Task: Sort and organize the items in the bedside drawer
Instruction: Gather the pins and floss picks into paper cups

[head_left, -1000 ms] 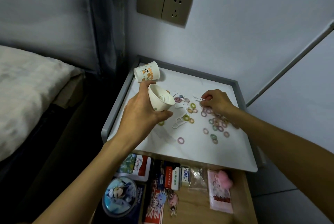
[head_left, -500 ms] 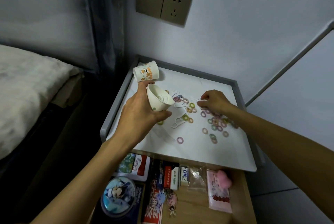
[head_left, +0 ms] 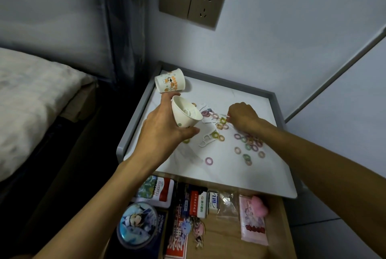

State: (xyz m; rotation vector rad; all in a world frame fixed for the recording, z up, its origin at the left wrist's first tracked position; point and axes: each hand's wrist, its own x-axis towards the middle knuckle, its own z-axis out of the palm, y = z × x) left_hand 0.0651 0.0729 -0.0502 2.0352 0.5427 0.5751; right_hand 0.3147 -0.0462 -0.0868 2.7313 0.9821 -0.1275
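My left hand grips a white paper cup, tilted with its mouth toward the right; white bits lie inside. My right hand rests on the white nightstand top, its fingertips pinched at a small item among several coloured hair rings and white floss picks; what it pinches is too small to name. A second printed paper cup lies on its side at the back left corner. Below, the open wooden drawer holds packets, a round tin, keychains and a pink packet.
A grey raised rim edges the nightstand top on the left and back. A bed with a pale cover lies to the left across a dark gap. A wall socket plate sits above on the wall.
My right hand has shifted slightly left among the rings. My left hand keeps the cup in almost the same place.
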